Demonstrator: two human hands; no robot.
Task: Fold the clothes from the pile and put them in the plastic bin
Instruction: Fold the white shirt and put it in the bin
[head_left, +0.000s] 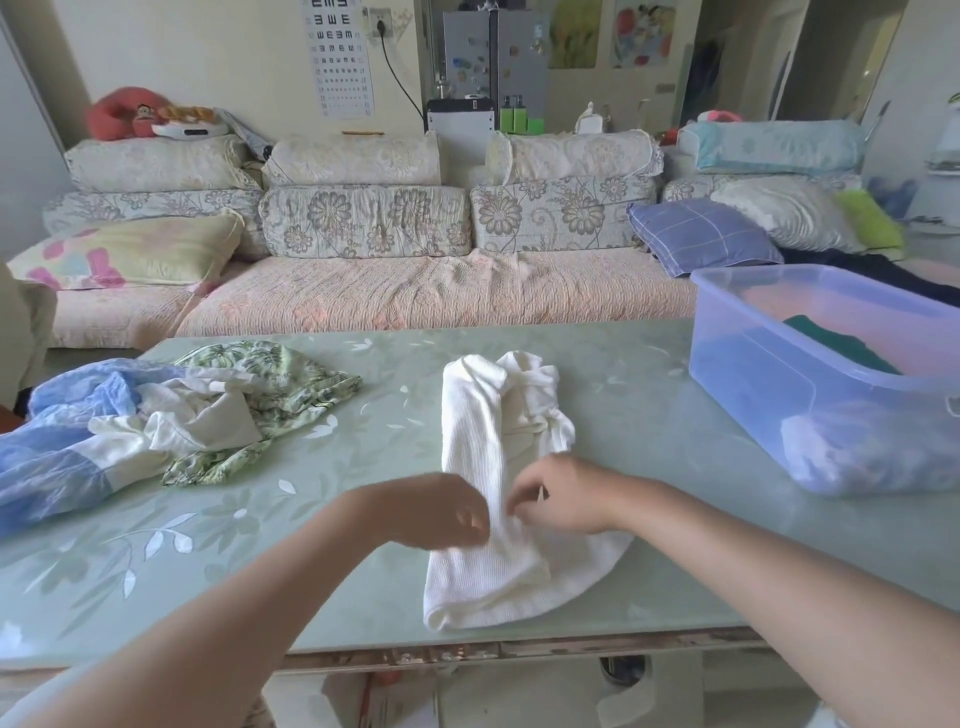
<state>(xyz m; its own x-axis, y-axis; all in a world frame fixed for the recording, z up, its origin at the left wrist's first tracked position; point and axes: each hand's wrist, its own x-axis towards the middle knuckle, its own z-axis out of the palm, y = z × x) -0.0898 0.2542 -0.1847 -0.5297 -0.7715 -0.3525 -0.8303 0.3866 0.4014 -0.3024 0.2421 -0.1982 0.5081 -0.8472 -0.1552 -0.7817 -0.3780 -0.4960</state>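
- Lying on the green table (363, 571) was a white top (483, 415), near the middle and close to the near edge.
- The white top was folded the long way into a narrow strip, with its far end bunched up.
- The left hand (436, 512) held the left side of the white top, with its fingers curled on the cloth. It was a bit blurry.
- The right hand (563, 499) pinched the white top from the right side, just beside the left hand.
- Both hands met at the middle of the strip.
- The pile (182, 415) of clothes sat on the left part of the table, well apart from the white top.
- In the pile were a blue cloth (57, 452), a white cloth (208, 421) and a green leafy cloth (280, 384), all crumpled together.
- The plastic bin (753, 374) stood on the right side of the table.
- Inside the bin lay a dark green cloth (841, 345) on top of other things, which showed only dimly through the wall.
- A flowery sofa (415, 291) stood on the far side of the table, with a blue pillow (696, 236) on its right part.
- An eye chart (337, 57) hung on the far wall.
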